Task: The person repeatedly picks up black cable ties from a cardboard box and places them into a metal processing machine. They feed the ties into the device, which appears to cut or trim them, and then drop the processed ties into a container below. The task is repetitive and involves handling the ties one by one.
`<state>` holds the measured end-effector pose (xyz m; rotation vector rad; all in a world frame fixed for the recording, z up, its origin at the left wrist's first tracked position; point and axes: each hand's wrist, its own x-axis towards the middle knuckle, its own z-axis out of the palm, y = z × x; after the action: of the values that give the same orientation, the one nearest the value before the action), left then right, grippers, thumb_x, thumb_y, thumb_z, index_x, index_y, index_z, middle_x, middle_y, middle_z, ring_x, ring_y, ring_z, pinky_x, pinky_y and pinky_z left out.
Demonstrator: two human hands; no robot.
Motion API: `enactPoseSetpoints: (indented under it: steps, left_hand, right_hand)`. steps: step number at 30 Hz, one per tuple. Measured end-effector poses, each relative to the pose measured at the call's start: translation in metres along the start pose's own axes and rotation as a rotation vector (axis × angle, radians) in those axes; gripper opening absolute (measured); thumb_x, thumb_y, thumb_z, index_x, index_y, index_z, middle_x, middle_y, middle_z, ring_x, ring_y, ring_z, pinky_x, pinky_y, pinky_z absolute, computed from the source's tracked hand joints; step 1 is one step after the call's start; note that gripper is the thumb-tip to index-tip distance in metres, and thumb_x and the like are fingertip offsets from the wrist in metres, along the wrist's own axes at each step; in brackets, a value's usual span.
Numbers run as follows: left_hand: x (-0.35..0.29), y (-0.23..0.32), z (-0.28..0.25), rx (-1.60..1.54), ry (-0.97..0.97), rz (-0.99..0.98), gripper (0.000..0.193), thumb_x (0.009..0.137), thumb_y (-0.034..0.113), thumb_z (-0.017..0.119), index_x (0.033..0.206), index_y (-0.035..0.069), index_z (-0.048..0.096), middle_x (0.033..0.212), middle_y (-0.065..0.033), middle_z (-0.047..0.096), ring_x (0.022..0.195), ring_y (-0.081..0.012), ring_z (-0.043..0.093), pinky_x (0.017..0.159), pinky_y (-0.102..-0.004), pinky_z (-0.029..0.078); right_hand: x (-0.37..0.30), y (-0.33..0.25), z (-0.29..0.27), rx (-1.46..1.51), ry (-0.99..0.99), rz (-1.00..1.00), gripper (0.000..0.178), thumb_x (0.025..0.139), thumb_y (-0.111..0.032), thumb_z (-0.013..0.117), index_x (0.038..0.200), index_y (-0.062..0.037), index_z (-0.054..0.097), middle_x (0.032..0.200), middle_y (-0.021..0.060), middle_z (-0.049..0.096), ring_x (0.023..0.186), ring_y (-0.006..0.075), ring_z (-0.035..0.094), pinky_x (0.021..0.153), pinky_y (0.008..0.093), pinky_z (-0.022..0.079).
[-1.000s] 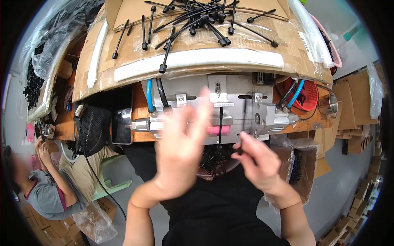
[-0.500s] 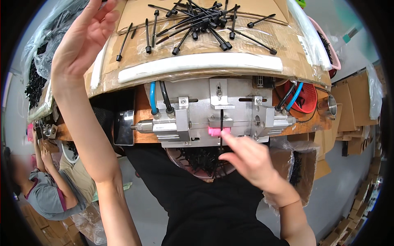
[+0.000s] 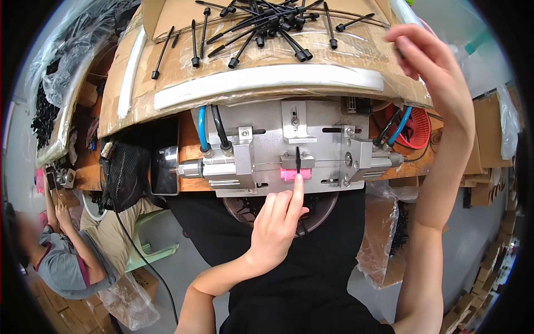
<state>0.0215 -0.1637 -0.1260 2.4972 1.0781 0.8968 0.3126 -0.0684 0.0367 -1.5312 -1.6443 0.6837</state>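
In the lower middle, my left hand point(image 3: 274, 228) points forward with its index finger stretched out and the other fingers folded. That fingertip touches the near end of a short black rod point(image 3: 297, 158), by a pink block point(image 3: 288, 174) on a metal fixture point(image 3: 272, 125). My right hand point(image 3: 431, 64) is raised beside the right edge of the cardboard, its fingers curled. A small dark spot shows between them, too small to name. Across the cardboard point(image 3: 183, 80) lies a heap of black rods with knobbed ends point(image 3: 278, 25).
Pneumatic cylinders with blue and black hoses point(image 3: 203, 128) flank the fixture. A red basket point(image 3: 423, 133) stands right, a black mesh bag point(image 3: 125, 175) left. Below the fixture is a tub of black parts point(image 3: 328, 214). Another person point(image 3: 72, 261) sits at far left.
My left hand has come down from the upper left to the fixture. My right hand has left the fixture for the upper right. The long black rod there now shows only short; rods on the heap have shifted.
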Motion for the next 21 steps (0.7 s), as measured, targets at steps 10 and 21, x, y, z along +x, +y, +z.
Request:
enactPoseSetpoints:
  steps: [10, 21]
  left_hand:
    - [0.011, -0.002, -0.013, 0.108, -0.126, -0.009, 0.072, 0.075, 0.010, 0.075, 0.139, -0.004, 0.047, 0.090, -0.0082, 0.050, 0.081, -0.0225, 0.052, 0.073, -0.0329, 0.048]
    - [0.228, -0.060, -0.085, 0.098, 0.105, -0.039, 0.013, 0.080, 0.007, 0.071, 0.088, 0.001, 0.063, 0.096, -0.0168, 0.062, 0.093, -0.0338, 0.061, 0.081, -0.0404, 0.047]
  right_hand:
    - [-0.106, -0.001, 0.088, 0.297, 0.377, -0.368, 0.021, 0.087, -0.002, 0.070, 0.105, 0.0033, 0.059, 0.094, 0.0112, 0.068, 0.074, 0.0131, 0.061, 0.067, 0.0242, 0.051]
    - [-0.162, 0.041, 0.207, -0.146, 0.167, -0.346, 0.069, 0.071, 0.004, 0.080, 0.134, 0.0076, 0.052, 0.074, 0.0085, 0.057, 0.063, 0.0211, 0.056, 0.060, 0.0325, 0.048]
